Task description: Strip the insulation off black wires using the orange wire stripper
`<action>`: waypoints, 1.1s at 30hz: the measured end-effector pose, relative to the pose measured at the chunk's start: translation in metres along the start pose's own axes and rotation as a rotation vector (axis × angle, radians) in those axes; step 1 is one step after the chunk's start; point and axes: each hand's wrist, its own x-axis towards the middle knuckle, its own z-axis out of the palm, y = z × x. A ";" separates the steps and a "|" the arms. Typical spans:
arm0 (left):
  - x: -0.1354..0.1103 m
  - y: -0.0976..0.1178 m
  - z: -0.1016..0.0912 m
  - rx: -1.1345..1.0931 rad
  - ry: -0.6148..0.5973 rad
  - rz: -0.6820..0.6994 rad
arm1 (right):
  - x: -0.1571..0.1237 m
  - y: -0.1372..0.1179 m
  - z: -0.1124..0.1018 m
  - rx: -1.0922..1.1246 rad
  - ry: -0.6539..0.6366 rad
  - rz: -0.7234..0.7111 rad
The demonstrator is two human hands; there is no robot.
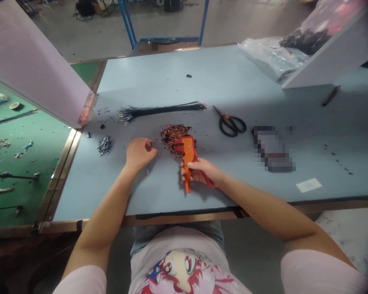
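My left hand (139, 154) is closed in a pinch above the table. Below its fingers shows a thin wire (147, 168) with a bluish end; most of its length is hidden by the hand. My right hand (202, 171) is wrapped around the handles of an orange and red wire stripper (188, 153). The tool's head points away from me, over the near edge of a heap of copper-and-black wire scraps (173, 134). Behind the heap lies a bundle of black wires (165, 109) with blue-and-metal ends at the left and bare tips at the right.
Black-handled scissors (231, 124) lie right of the bundle, near a blurred dark device (272, 149) and a white card (308, 185). A small pile of blue terminals (106, 145) sits at left. White panels (39, 61) stand at both sides; a plastic bag (272, 55) lies far right.
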 end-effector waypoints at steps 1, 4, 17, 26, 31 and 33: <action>0.001 0.000 0.004 -0.035 -0.019 0.004 | 0.000 0.000 0.000 0.003 0.005 0.002; 0.003 0.004 0.015 -0.175 -0.013 -0.002 | -0.001 0.000 0.002 0.012 0.022 0.002; -0.015 0.029 0.019 -0.831 -0.073 -0.214 | -0.003 0.002 0.002 -0.057 0.004 -0.044; -0.026 0.030 0.013 -0.485 0.190 0.179 | -0.013 0.008 0.011 -0.153 -0.004 -0.139; -0.029 0.032 0.013 -0.446 0.184 0.191 | -0.011 0.010 0.009 -0.149 -0.035 -0.140; -0.029 0.033 0.014 -0.443 0.164 0.203 | -0.011 0.011 0.008 -0.158 -0.043 -0.132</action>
